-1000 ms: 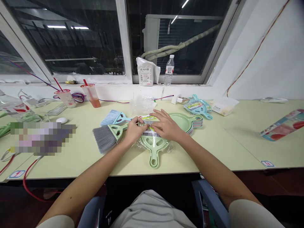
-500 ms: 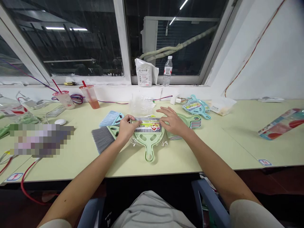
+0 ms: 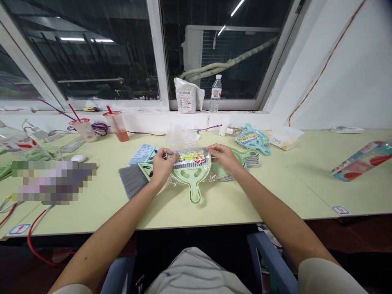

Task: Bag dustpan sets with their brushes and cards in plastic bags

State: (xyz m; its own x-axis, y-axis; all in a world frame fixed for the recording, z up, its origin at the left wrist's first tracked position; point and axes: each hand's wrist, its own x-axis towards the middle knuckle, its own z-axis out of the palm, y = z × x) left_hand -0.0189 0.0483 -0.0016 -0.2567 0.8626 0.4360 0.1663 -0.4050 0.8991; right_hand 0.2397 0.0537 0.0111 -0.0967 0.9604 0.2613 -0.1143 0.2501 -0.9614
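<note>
Between my hands is a green dustpan (image 3: pixel 193 178) with a grey-bristled brush and a printed label (image 3: pixel 190 157) over its upper part, in clear plastic wrap. My left hand (image 3: pixel 163 165) pinches its upper left corner. My right hand (image 3: pixel 224 158) grips the upper right corner, thumb and fingers closed on the edge. The dustpan's handle points towards me. Left of it lie a grey-bristled green brush (image 3: pixel 134 181) and a blue brush (image 3: pixel 143 154), partly behind my left hand. A stack of dustpans (image 3: pixel 251 157) lies behind my right hand.
A wrapped blue dustpan set (image 3: pixel 252 139) and a white paper packet (image 3: pixel 286 138) lie at the back right. Two drink cups (image 3: pixel 116 125) with straws stand at the back left. A clear plastic bag (image 3: pixel 183 136) lies beyond my hands. A patterned pack (image 3: pixel 363 160) is far right.
My right hand has closed from spread fingers onto the dustpan's right corner. The dustpan has tilted and shifted slightly to the right. My left hand keeps its hold.
</note>
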